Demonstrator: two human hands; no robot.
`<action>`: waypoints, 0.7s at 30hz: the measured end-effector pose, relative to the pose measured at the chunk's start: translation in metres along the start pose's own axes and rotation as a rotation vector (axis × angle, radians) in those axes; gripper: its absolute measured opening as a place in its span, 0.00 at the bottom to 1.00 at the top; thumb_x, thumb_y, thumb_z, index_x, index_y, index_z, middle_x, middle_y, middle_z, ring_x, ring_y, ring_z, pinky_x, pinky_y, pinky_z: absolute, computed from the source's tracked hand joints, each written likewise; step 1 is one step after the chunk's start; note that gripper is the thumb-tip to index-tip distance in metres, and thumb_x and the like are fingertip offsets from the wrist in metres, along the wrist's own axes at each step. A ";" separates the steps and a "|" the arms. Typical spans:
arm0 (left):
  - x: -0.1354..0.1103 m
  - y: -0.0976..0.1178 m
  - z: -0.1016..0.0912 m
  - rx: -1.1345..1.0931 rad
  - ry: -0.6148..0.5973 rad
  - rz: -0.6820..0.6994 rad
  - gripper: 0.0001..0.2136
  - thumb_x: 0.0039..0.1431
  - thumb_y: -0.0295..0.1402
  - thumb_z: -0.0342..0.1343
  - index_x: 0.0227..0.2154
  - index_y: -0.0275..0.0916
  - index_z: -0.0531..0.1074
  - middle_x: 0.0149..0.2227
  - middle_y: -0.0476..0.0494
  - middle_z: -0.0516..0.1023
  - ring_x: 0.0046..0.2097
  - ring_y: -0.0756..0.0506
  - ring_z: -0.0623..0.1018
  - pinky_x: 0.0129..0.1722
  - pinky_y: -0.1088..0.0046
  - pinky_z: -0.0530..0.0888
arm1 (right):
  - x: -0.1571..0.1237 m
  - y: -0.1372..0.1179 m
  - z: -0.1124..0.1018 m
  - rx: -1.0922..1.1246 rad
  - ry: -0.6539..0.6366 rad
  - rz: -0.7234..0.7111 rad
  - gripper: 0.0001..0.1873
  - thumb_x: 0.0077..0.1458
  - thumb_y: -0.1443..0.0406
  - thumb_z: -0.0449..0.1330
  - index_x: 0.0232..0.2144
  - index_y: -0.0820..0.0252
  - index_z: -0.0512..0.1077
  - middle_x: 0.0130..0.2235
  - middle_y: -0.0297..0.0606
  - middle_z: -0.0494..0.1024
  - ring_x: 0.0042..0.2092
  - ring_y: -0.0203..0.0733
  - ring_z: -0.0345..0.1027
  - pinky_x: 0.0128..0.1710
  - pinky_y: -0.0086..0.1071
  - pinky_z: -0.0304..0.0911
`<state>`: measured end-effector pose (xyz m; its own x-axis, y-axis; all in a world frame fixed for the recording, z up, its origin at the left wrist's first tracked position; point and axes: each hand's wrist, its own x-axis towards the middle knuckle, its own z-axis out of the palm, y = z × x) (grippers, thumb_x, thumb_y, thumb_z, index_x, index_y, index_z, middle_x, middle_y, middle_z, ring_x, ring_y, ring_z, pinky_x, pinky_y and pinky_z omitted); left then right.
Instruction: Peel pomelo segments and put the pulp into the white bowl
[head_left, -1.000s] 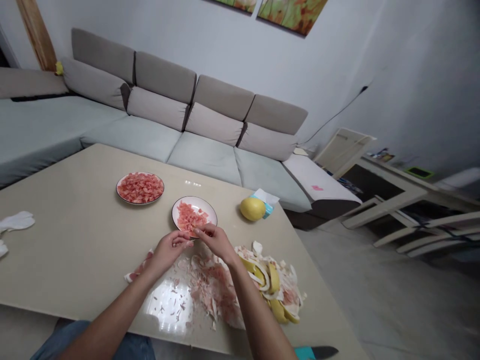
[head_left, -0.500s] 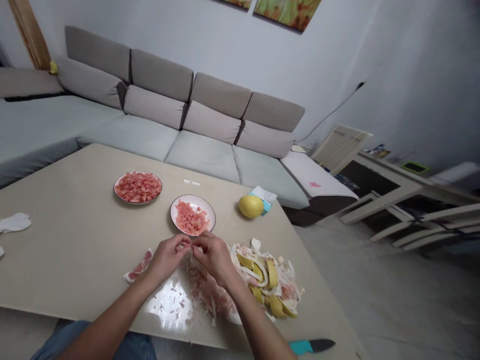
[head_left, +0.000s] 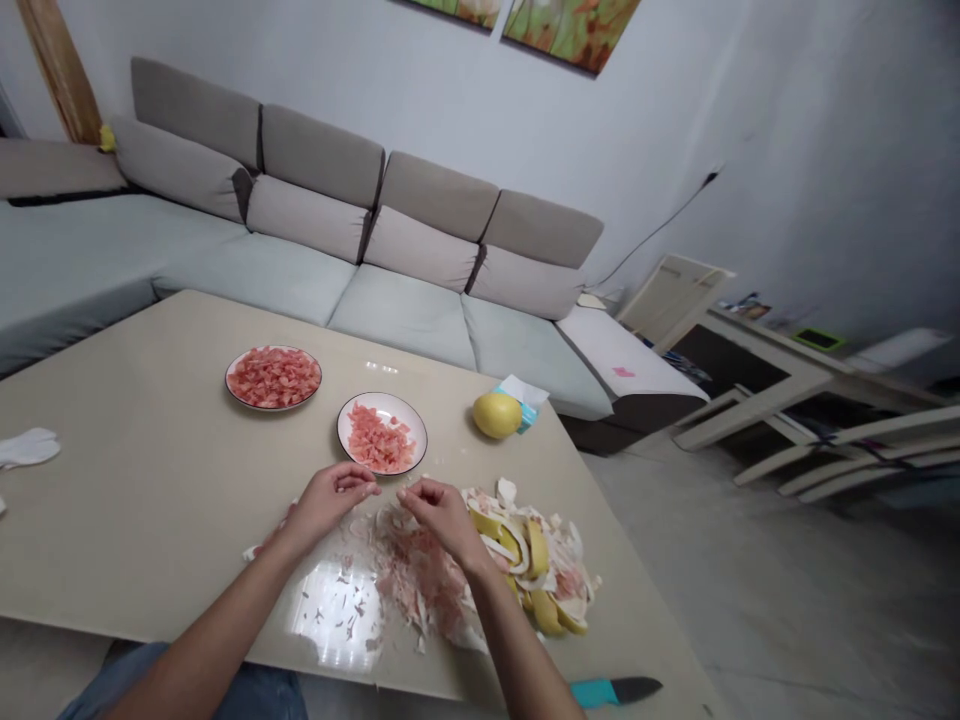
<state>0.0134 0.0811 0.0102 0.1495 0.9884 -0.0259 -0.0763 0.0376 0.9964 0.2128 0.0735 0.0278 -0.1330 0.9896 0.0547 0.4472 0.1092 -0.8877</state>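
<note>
My left hand and my right hand hover just above the beige table, a little apart, each with fingertips pinched on a small pale bit I cannot make out. Just beyond them stands a small white plate with pink pomelo pieces. Farther left is a second plate, heaped with pink pieces. Under and right of my right hand lies a pile of pomelo peel and membrane scraps.
A whole yellow pomelo sits by a tissue pack at the table's far right. A teal-handled knife lies at the near edge. A white glove is at the left. A grey sofa runs behind.
My hands have drawn back from the small plate toward me, met over the scraps, then pulled slightly apart. The camera shifted a little.
</note>
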 end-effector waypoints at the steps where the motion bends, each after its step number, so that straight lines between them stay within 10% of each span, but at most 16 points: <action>1: 0.006 0.000 0.000 0.022 0.047 0.016 0.12 0.47 0.40 0.63 0.31 0.38 0.77 0.33 0.41 0.82 0.37 0.42 0.80 0.37 0.71 0.72 | -0.004 0.001 -0.002 -0.018 0.012 -0.014 0.11 0.50 0.60 0.62 0.23 0.61 0.76 0.21 0.31 0.69 0.23 0.34 0.59 0.25 0.27 0.56; 10: 0.082 0.009 -0.007 0.182 0.231 0.138 0.08 0.44 0.35 0.62 0.27 0.38 0.79 0.35 0.40 0.82 0.41 0.41 0.77 0.42 0.70 0.69 | -0.032 0.008 -0.009 -0.057 0.075 -0.008 0.10 0.52 0.60 0.61 0.24 0.59 0.77 0.26 0.37 0.75 0.29 0.41 0.67 0.32 0.34 0.64; 17: -0.001 0.009 0.017 0.232 0.071 0.112 0.09 0.49 0.40 0.61 0.27 0.39 0.79 0.30 0.44 0.81 0.33 0.43 0.76 0.35 0.71 0.69 | -0.043 0.002 0.006 0.904 0.012 0.228 0.22 0.53 0.50 0.62 0.43 0.59 0.73 0.44 0.45 0.78 0.45 0.46 0.75 0.49 0.42 0.67; 21: -0.045 0.007 0.040 0.333 0.104 0.181 0.10 0.48 0.35 0.63 0.35 0.43 0.79 0.38 0.45 0.78 0.29 0.47 0.71 0.30 0.73 0.66 | -0.053 -0.004 0.022 1.079 0.033 0.210 0.19 0.55 0.52 0.61 0.45 0.55 0.73 0.50 0.43 0.76 0.52 0.46 0.71 0.53 0.41 0.64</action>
<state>0.0451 0.0308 0.0213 0.0610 0.9850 0.1617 0.2346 -0.1716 0.9568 0.1991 0.0190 0.0183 -0.1134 0.9827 -0.1466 -0.5526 -0.1850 -0.8127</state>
